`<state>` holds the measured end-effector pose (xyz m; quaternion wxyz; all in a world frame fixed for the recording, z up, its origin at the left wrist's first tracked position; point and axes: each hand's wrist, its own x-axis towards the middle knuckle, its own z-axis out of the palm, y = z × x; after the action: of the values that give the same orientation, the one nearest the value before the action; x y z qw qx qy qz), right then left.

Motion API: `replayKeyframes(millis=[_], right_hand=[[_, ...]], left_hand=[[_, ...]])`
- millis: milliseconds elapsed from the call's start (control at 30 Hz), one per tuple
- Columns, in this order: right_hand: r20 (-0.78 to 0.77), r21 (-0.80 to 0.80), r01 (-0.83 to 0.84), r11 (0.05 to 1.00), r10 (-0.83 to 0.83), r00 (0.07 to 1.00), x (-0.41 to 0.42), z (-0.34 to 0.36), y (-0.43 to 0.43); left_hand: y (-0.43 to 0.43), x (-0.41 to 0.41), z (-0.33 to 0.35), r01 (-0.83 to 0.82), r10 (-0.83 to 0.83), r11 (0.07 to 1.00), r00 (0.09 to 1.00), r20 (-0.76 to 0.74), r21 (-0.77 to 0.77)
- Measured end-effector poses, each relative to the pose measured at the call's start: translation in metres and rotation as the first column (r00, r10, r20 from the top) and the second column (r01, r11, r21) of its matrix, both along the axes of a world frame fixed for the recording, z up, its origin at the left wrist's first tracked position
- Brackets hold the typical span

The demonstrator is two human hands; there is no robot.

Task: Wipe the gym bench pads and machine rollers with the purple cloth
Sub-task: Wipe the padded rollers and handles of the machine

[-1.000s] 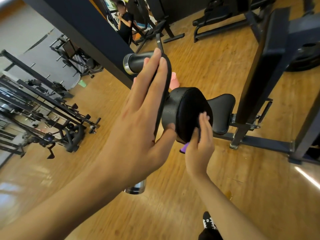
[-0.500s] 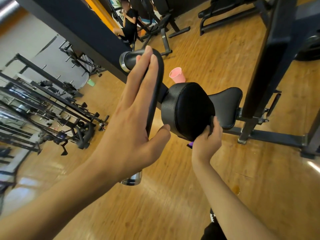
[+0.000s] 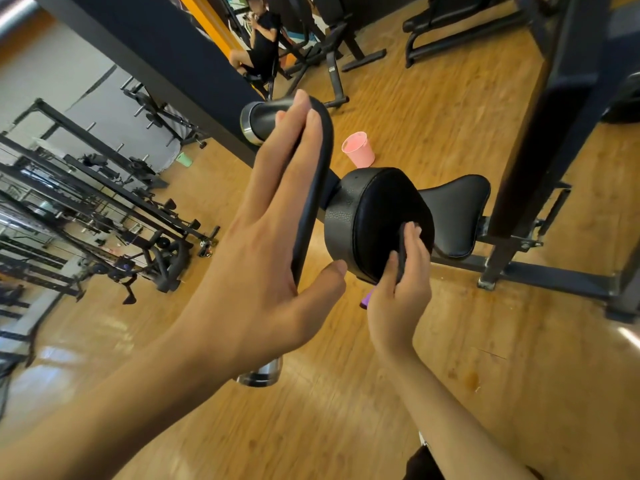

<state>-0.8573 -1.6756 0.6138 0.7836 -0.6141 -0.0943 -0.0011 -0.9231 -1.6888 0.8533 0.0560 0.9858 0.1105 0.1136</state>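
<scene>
Right hand [image 3: 398, 306] higher on roller [image 3: 346, 220], flat over purple cloth [image 3: 366, 300]; left hand [image 3: 256, 271] flat across handle [image 3: 311, 209]; cup [image 3: 358, 148] behind

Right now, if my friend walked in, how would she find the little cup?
Start at the round black pad in the middle, which the right hand touches. Just beyond its top edge, on the wooden floor, stands the cup. It is the only pink thing among black gym gear.
</scene>
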Motion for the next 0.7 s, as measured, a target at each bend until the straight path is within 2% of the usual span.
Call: replayKeyframes(millis=[33,67,100,167,200,233,433,500,600,700], right_hand=[[0.026,-0.011,0.017,1.000,-0.017,1.000,-0.001,0.000,0.002],[-0.010,-0.026,0.022,0.999,-0.022,1.000,0.008,-0.001,0.004],[-0.114,-0.029,0.009,1.000,-0.013,0.993,0.025,-0.004,0.009],[-0.401,-0.028,-0.016,0.999,0.004,0.916,0.072,-0.010,0.020],[-0.498,-0.013,-0.032,0.999,0.021,0.867,0.092,-0.012,0.024],[-0.533,-0.019,-0.046,0.999,0.029,0.846,0.100,-0.013,0.025],[-0.256,-0.082,-0.044,0.996,0.022,0.966,0.022,-0.021,-0.003],[-0.360,-0.044,-0.054,0.998,0.034,0.932,0.051,-0.025,0.009],[-0.576,0.058,-0.027,0.998,0.056,0.816,0.089,-0.022,0.024],[-0.535,0.023,0.007,1.000,0.006,0.845,0.072,-0.009,0.016]], left_hand=[[0.001,-0.001,0.000,-0.007,0.007,1.000,1.000,-0.005,0.011],[0.002,-0.002,0.000,-0.013,0.013,1.000,1.000,-0.013,0.024],[0.003,-0.002,-0.001,-0.018,0.019,0.999,1.000,-0.016,0.034],[0.006,-0.002,0.000,-0.026,0.027,0.999,1.000,-0.011,0.045],[0.006,-0.001,0.000,-0.023,0.024,0.999,1.000,-0.011,0.043],[0.006,-0.001,-0.001,-0.019,0.020,0.999,1.000,-0.010,0.037],[-0.002,-0.002,-0.001,-0.024,0.024,1.000,1.000,0.009,-0.005],[0.002,-0.001,0.000,-0.023,0.023,1.000,1.000,0.000,0.001],[0.008,0.001,-0.002,-0.010,0.010,1.000,1.000,-0.011,0.026],[0.005,0.002,-0.005,0.000,0.000,1.000,1.000,0.020,0.003]])
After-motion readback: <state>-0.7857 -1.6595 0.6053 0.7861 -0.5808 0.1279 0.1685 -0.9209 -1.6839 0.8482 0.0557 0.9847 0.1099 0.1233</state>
